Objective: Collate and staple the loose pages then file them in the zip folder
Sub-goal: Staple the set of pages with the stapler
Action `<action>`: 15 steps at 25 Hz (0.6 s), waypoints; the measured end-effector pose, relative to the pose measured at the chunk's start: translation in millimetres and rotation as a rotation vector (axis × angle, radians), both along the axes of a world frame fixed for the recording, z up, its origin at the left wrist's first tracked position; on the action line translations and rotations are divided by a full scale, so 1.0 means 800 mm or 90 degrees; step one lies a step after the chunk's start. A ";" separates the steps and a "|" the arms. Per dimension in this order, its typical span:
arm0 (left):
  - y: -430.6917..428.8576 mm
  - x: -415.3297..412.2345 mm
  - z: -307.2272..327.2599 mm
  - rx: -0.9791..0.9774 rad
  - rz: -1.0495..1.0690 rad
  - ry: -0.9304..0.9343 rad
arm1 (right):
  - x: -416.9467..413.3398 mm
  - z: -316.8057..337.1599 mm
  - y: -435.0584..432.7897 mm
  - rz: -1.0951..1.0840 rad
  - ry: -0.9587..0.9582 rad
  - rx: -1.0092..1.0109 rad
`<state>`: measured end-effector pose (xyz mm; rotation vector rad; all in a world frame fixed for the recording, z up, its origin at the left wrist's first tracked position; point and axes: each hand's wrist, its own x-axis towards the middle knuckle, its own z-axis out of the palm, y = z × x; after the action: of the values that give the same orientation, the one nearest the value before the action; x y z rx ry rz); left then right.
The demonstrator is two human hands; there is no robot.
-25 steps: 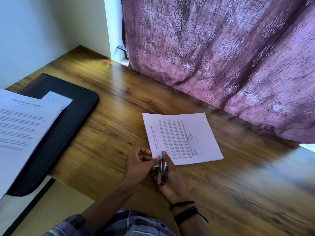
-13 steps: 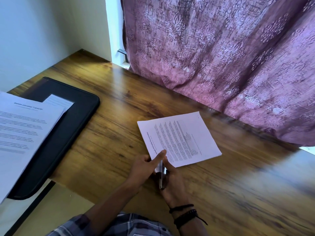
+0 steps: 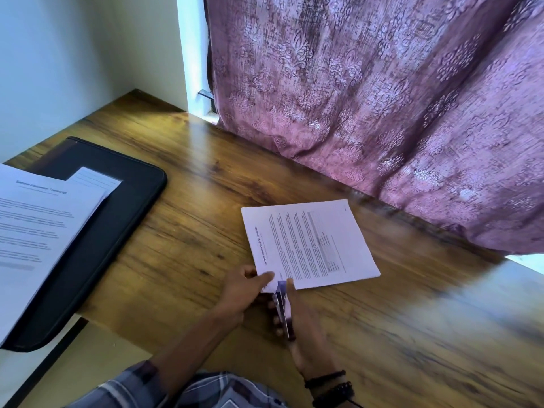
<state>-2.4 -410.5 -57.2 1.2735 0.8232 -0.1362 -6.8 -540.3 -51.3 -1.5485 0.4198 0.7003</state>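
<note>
Your right hand (image 3: 304, 326) grips the stapler (image 3: 282, 309), its nose over the near corner of the collated pages (image 3: 312, 240). Your left hand (image 3: 243, 290) pinches that corner on the desk (image 3: 191, 254). Stapling looks underway, though I can't confirm it. Filing remains: the black zip folder (image 3: 120, 231) lies well left, with more printed sheets (image 3: 38, 231) on it.

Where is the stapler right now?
Head view, bottom centre: the stapler is gripped in the right hand, its nose over the near corner of the paper stack on the wooden desk, beside the left hand pinching that corner.
</note>
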 end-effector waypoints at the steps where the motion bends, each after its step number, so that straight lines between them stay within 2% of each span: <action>1: -0.001 0.000 -0.001 0.024 0.006 -0.012 | -0.002 0.002 -0.006 0.002 -0.019 -0.064; 7: 0.039 0.019 0.024 0.162 0.036 -0.092 | 0.011 -0.007 -0.073 -0.042 -0.290 -0.313; 11: 0.075 0.043 0.076 0.292 0.077 -0.259 | 0.029 -0.033 -0.106 -0.081 -0.391 -0.470; 15: 0.090 0.061 0.145 0.148 0.141 -0.444 | 0.044 -0.049 -0.119 -0.053 -0.412 -0.542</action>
<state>46.5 -338.7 59.1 1.3125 0.3706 0.5695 28.4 -635.4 -90.4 -2.4185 0.2911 -0.1172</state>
